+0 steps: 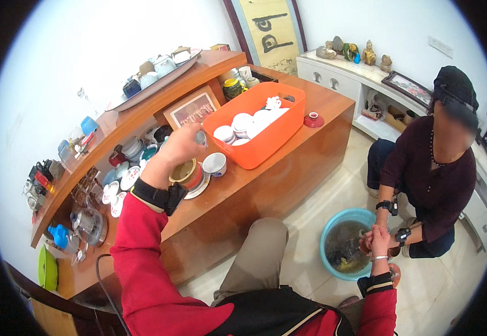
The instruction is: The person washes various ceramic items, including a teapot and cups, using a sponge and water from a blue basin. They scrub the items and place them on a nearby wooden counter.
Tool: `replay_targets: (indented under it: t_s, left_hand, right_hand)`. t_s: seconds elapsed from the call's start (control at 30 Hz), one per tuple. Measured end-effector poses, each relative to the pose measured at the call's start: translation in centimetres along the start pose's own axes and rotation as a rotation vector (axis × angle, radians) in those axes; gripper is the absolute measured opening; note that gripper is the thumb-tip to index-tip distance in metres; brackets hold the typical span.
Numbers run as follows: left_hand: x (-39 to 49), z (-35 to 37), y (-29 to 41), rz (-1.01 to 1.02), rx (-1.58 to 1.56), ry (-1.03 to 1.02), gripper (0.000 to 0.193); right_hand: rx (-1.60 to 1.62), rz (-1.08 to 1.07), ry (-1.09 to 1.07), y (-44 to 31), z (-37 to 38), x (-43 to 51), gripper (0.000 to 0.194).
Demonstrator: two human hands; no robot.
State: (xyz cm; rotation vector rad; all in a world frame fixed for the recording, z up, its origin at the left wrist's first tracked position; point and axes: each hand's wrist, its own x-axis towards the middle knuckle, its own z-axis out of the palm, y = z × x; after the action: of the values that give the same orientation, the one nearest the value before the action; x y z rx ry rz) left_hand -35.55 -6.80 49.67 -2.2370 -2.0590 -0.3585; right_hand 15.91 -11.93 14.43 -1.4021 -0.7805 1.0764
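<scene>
My left hand (182, 145) is raised over the wooden counter, its fingers around a small pale cup (201, 139) that they partly hide. Just below it are a brown-and-orange pot (188, 173) on a saucer and a white cup (215, 164) with blue marking. An orange plastic bin (264, 145) holding white bowls and lidded crockery is beside that hand. My right hand (380, 237) reaches out over the rim of a light-blue basin (326, 252) of murky water. It meets the hands of a crouching person (430, 168); whether it holds anything is hidden.
A red lid (314, 120) lies by the bin. Several patterned lids (129, 178) and a glass kettle (94, 227) stand under the raised shelf (138, 119). A large tray (163, 82) of teaware rests on top. A white cabinet (331, 77) bears stones and figurines.
</scene>
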Motion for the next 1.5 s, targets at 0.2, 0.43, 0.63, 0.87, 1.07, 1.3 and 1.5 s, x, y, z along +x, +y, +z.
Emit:
replay_targets:
  t_s: [0.2,0.43,0.63,0.87,1.07,1.3,1.5]
  left_hand:
    - [-0.1,3.9,0.2,-0.067,0.142,-0.233,0.041]
    - [1.2,6.2,0.3,-0.017,0.232,-0.357,0.036]
    - [1.5,6.0,-0.4,-0.005,0.188,-0.472,0.056]
    - [3.1,6.9,-0.2,-0.11,0.19,-0.58,0.071]
    - [4.1,7.9,-0.2,-0.133,0.302,-0.684,0.074]
    - [3.5,7.0,0.3,0.001,0.3,-0.676,0.063]
    - [1.3,1.8,1.8,0.049,0.266,-0.619,0.06]
  right_hand:
    - [-0.111,-0.143,-0.035,3.3,-0.1,2.0,0.018]
    - [-0.126,-0.062,-0.077,2.0,0.4,1.2,0.018]
    - [-0.125,0.067,-0.065,0.9,0.9,0.4,0.017]
    - [-0.241,-0.017,-0.14,3.3,1.0,2.1,0.018]
    - [-0.293,-0.249,-0.188,2.5,1.3,1.7,0.017]
    - [-0.223,-0.005,-0.135,1.8,2.3,1.2,0.017]
    - [-0.26,-0.06,-0.155,3.4,2.6,2.2,0.017]
